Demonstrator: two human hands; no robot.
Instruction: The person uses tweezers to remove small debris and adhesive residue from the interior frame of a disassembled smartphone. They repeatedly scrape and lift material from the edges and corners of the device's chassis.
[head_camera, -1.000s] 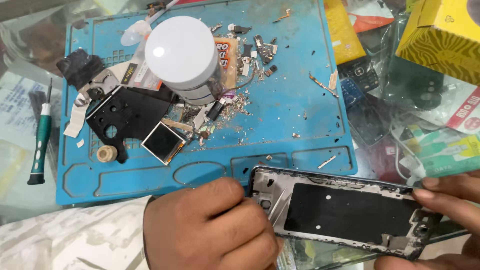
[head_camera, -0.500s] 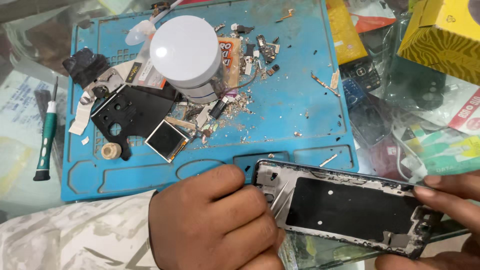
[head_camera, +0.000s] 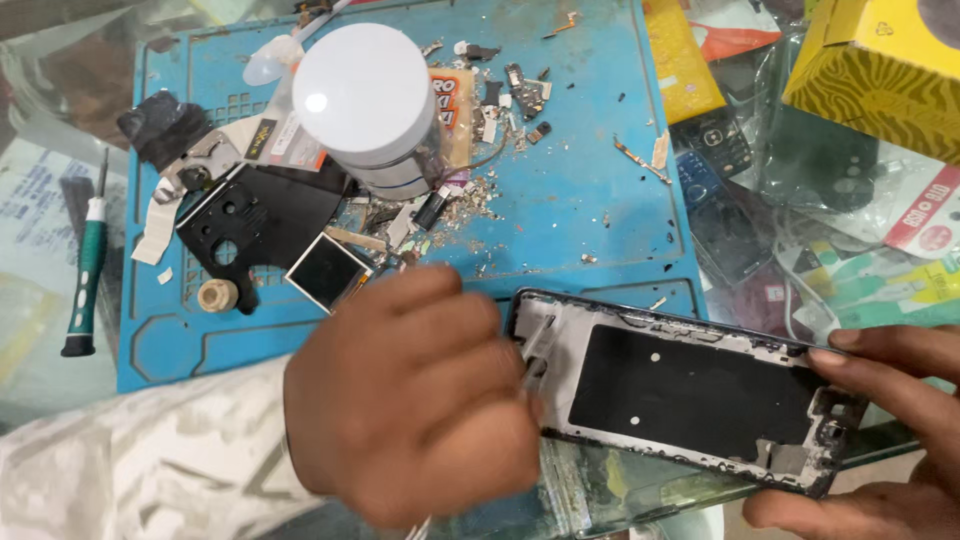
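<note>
A blue repair mat (head_camera: 600, 180) is being seen over most of the glass bench, its front edge partly hidden by the hands. At the bench's front-right corner an opened phone frame (head_camera: 690, 395), dark panel in the middle, is being held tilted, just past the mat's front edge. The left hand (head_camera: 415, 400) is being kept clenched round a thin metal tool, prob. tweezers (head_camera: 535, 340), w/ the tip being pressed into the frame's left end. The right hand (head_camera: 885, 430) is being used to grasp the frame's right end, fingers above and below. Vs. a sec ago, the frame is being seen higher and closer to the mat, and the left hand is being brought further over its left end; so work inside that end is judged as being under way, not finished. Near the mat's back-left, a white round lid (head_camera: 365, 95) is being seen on a jar; beside it a black plastic cover (head_camera: 260, 215), then a small square screen part (head_camera: 328, 270). A green screwdriver (head_camera: 88, 270) is lying off the mat's left edge.
</note>
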